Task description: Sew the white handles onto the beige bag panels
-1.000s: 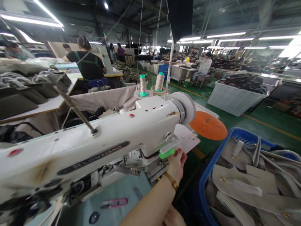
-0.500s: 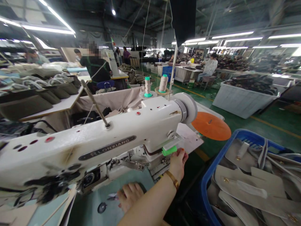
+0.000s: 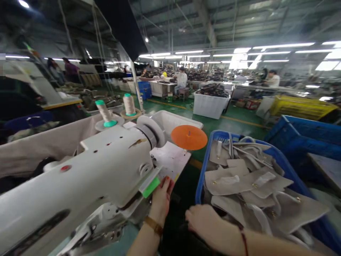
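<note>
My left hand (image 3: 163,193), with a gold-coloured band at the wrist, is beside the right end of a white sewing machine (image 3: 114,156). Thumb and fingers are drawn together near a bright green tab (image 3: 151,187); what they hold, if anything, is hidden. My right hand (image 3: 204,222), a thin red cord at its wrist, hangs slightly blurred by the near left corner of a blue basket (image 3: 200,185). Its fingers curl downward over a dark area, and I cannot see anything in them. Beige fabric bag pieces (image 3: 229,181) with small metal fittings and pale handles fill the basket.
Two thread cones (image 3: 129,105) stand behind the machine. An orange disc (image 3: 189,137) sits beyond its handwheel. More blue crates (image 3: 306,135) lie at right, with a yellow crate (image 3: 303,106) behind. Several people work farther off; a white bin (image 3: 209,106) stands across the green floor.
The view has swung right. My right hand has left the machine bed, where it lay beside small thread snips, and is now by the basket. My left hand remains near the green tab.
</note>
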Tool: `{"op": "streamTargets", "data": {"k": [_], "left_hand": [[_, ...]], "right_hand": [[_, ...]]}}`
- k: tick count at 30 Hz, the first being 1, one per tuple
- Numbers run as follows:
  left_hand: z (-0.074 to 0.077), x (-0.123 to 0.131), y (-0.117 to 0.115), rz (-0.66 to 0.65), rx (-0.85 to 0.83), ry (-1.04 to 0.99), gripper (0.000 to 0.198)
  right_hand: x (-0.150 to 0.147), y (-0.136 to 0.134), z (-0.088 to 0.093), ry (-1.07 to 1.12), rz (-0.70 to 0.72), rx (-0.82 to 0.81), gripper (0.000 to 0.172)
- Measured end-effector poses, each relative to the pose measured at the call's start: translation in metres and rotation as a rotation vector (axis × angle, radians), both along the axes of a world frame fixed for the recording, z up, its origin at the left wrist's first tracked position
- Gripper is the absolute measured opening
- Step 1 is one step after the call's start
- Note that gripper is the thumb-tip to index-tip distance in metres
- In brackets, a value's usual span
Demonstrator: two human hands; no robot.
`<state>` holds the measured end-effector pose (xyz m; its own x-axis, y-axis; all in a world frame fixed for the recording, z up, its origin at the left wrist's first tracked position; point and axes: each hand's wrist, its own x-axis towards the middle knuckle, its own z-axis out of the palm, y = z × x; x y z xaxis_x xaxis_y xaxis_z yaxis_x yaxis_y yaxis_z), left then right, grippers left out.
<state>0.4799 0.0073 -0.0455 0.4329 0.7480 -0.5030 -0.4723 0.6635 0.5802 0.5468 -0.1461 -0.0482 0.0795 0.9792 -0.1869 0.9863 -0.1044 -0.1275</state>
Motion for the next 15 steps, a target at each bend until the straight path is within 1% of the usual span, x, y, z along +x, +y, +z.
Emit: {"op": "streamTargets", "data": {"k": [1, 2, 3, 4, 5, 7, 10, 12, 15], "left_hand": [[-0.001, 0.001, 0.001, -0.01, -0.001, 0.011, 0.019], [-0.002, 0.002, 0.002, -0.021, -0.005, 0.022, 0.02], [-0.002, 0.003, 0.003, -0.03, -0.01, 0.033, 0.02], [-0.002, 0.005, 0.004, -0.038, -0.016, 0.044, 0.02], [-0.002, 0.007, 0.005, -0.045, -0.021, 0.053, 0.02], [-0.001, 0.009, 0.008, -0.052, -0.029, 0.069, 0.02], [0.0, 0.01, 0.011, -0.057, -0.032, 0.097, 0.018], [0.0, 0.009, 0.012, -0.061, -0.038, 0.11, 0.018], [-0.001, 0.009, 0.013, -0.053, -0.084, 0.136, 0.019]], "right_hand": [[0.026, 0.005, 0.013, -0.048, -0.075, 0.002, 0.014], [0.05, 0.016, 0.024, -0.067, -0.149, 0.035, 0.01], [0.072, 0.033, 0.031, -0.08, -0.193, 0.054, 0.014], [0.09, 0.053, 0.035, -0.084, -0.219, 0.073, 0.019], [0.104, 0.077, 0.035, -0.076, -0.232, 0.077, 0.022], [0.122, 0.127, 0.025, -0.049, -0.232, 0.083, 0.027], [0.127, 0.19, -0.002, 0.02, -0.18, 0.065, 0.033], [0.124, 0.218, -0.018, 0.063, -0.14, 0.058, 0.033], [0.12, 0.244, -0.035, 0.105, -0.097, 0.065, 0.033]]}}
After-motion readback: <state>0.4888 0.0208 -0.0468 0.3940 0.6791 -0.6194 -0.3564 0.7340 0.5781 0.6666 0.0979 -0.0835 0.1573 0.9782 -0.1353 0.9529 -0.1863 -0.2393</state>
